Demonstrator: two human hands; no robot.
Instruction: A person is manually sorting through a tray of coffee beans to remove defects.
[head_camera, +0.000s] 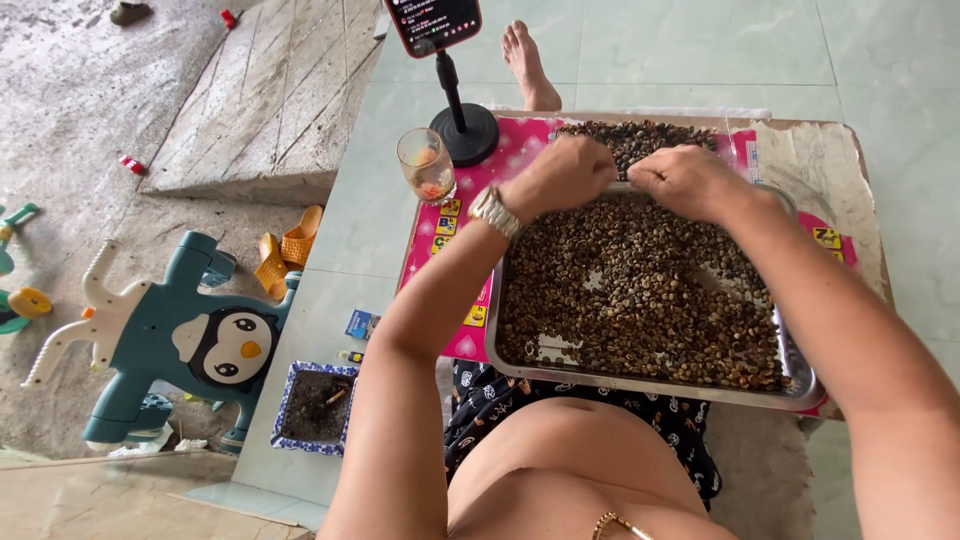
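A metal tray full of small brown beans rests on a pink mat over a low table in front of me. My left hand, with a silver watch on the wrist, is curled at the tray's far edge with its fingertips down on the beans. Right beside it, my right hand is curled the same way on the beans. Whether either hand grips any beans is hidden. A separate heap of dark beans lies on the mat just beyond both hands.
A glass stands at the mat's far left corner beside a phone stand holding a phone. On the floor to the left are a blue ashtray box, a teal penguin toy and orange sandals. My foot shows beyond the table.
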